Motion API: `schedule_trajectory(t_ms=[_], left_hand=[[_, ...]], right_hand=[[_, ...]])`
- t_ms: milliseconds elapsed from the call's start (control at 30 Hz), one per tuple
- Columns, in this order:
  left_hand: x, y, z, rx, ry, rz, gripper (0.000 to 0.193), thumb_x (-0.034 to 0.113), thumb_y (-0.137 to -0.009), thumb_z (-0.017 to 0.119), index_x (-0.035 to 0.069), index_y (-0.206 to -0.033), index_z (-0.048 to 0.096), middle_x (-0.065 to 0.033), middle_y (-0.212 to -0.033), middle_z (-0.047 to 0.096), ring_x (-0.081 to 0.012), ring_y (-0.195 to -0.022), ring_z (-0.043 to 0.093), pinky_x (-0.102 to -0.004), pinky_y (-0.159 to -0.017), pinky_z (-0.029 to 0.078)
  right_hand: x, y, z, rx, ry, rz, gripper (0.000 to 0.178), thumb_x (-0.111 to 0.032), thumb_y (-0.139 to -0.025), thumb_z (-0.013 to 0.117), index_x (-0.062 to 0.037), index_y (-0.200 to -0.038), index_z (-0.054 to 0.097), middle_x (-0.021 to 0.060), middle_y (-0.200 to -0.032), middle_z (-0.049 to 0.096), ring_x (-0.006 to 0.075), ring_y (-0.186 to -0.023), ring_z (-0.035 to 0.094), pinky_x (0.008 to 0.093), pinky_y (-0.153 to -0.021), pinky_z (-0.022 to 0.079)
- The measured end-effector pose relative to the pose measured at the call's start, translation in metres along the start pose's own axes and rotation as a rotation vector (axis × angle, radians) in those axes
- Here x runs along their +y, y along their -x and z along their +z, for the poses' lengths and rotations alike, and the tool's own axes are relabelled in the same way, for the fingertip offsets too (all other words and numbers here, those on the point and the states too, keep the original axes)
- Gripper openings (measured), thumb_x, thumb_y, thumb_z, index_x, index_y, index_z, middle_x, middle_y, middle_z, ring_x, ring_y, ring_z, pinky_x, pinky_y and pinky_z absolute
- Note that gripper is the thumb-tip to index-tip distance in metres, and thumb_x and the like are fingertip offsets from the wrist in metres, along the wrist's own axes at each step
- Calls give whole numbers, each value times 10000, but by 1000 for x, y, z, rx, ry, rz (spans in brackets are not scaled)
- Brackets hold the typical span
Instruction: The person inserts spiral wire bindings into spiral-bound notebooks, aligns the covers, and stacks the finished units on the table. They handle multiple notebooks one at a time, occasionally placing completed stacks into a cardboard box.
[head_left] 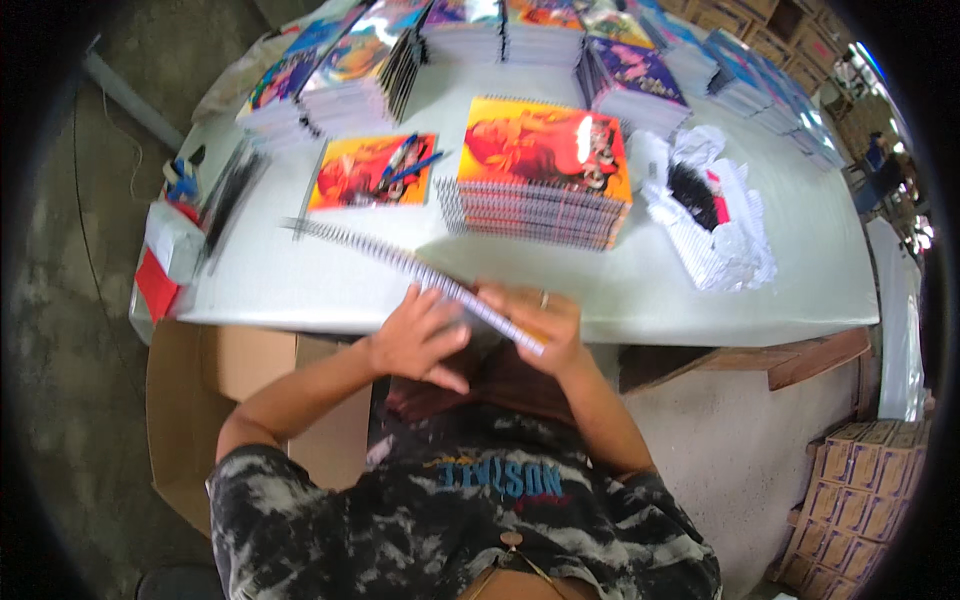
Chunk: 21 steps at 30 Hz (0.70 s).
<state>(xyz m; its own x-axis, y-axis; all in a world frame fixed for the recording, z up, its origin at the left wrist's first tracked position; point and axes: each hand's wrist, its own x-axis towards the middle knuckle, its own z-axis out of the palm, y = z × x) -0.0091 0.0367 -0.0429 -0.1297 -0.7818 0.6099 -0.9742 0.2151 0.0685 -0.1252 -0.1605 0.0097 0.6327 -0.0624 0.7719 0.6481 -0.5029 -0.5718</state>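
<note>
A notebook is held on edge in front of my body by my right hand, whose fingers wrap over its cover. Along its spine runs a dark spiral binding coil, and a long loose length sticks out to the upper left over the table. My left hand is beside the spine with its fingers spread, the fingertips at or very near the coil; whether they touch it I cannot tell. Just beyond stands a stack of orange-covered spiral notebooks. Left of it lies a single orange cover with blue pliers on top.
Several notebook stacks line the table's far side. A bundle of dark coils lies at the left, near a wrapped packet. Crumpled paper holds black pieces at the right. An open cardboard box stands below the table.
</note>
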Motion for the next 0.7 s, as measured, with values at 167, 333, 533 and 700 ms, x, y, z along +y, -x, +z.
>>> schedule_trajectory(t_ms=[167, 333, 533, 700], left_hand=[[-29, -92, -46, 704, -266, -298, 984, 732, -761, 333, -46, -1352, 215, -255, -1419, 108, -420, -1320, 63, -593, -1028, 77], [-8, -26, -2, 265, -319, -73, 1060, 785, -701, 375, 71, -1420, 63, -239, -1438, 80, -440, -1327, 38, -632, -1016, 0], [-5, -34, -5, 167, -210, -221, 1063, 769, -678, 462, -9, -1372, 254, -288, -1433, 40, -470, -1326, 23, -594, -1025, -29], [-17, -47, -27, 59, -314, 97, 991, 719, -746, 428, -55, -1337, 243, -293, -1349, 244, -457, -1286, 179, -618, -1008, 104]], right_hand=[[-12, -6, 1, -84, 77, -62, 349, -43, -715, 665, -28, -1061, 628, 135, -1045, 634, 248, -916, 634, 328, -777, 501], [-5, -2, 3, 10, 69, 27, 318, 49, -745, 575, 25, -1060, 610, 155, -1021, 639, 285, -922, 634, 337, -803, 495], [-9, -4, 15, 17, -12, 51, 350, 37, -727, 604, 15, -1077, 601, 153, -1048, 629, 282, -938, 626, 339, -814, 491], [2, 13, 24, -23, 53, 124, 469, 73, -658, 566, -11, -1119, 586, 156, -1055, 622, 286, -946, 617, 334, -788, 492]])
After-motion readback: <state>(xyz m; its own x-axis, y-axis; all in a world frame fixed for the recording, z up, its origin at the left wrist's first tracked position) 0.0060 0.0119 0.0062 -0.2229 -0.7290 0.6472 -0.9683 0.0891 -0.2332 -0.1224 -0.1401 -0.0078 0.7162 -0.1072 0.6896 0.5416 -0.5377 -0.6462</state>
